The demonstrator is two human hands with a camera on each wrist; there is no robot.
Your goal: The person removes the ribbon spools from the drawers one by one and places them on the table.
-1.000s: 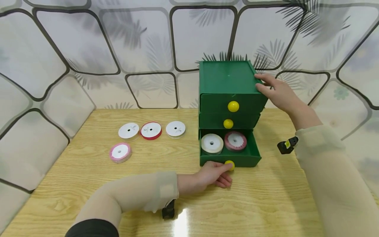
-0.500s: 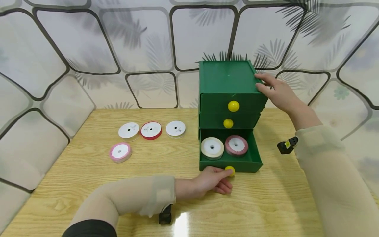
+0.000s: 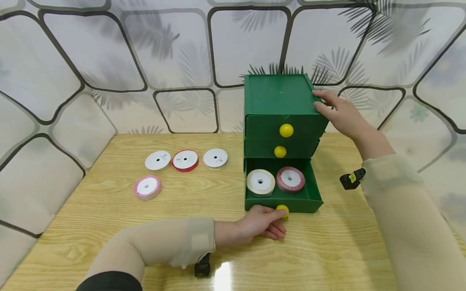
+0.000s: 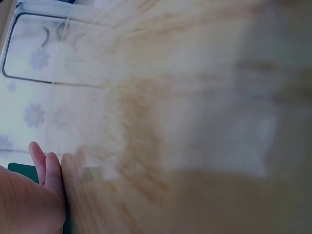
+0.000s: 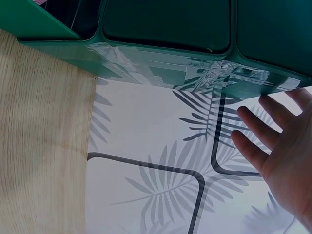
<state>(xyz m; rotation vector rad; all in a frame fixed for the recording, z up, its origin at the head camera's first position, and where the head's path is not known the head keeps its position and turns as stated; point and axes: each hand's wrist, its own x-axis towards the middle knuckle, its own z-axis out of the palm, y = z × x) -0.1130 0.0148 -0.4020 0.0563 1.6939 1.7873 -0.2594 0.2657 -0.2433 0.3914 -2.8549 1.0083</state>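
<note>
A green cabinet (image 3: 278, 95) with three drawers stands at the back right of the table. Its bottom drawer (image 3: 302, 207) is pulled out and holds a cream ribbon spool (image 3: 269, 189) and a dusty pink ribbon spool (image 3: 298, 180). My left hand (image 3: 256, 222) pinches that drawer's yellow knob (image 3: 282, 211) between thumb and fingers. At the cabinet's top right edge rests my right hand (image 3: 344, 114), thumb and fingertips touching it. In the right wrist view several fingers of the right hand (image 5: 280, 141) extend along the cabinet's taped side (image 5: 161, 68).
Left of the cabinet lie two white-faced spools, one (image 3: 158, 161) and another (image 3: 215, 158), with a red ribbon spool (image 3: 185, 160) between them. A pink ribbon spool (image 3: 147, 187) lies in front. Behind the wooden table (image 3: 196, 194) hangs a patterned backdrop (image 3: 185, 48).
My left hand has drawn the bottom drawer a little farther out toward me, the two spools inside shifting with it. My right hand has stayed on the cabinet.
</note>
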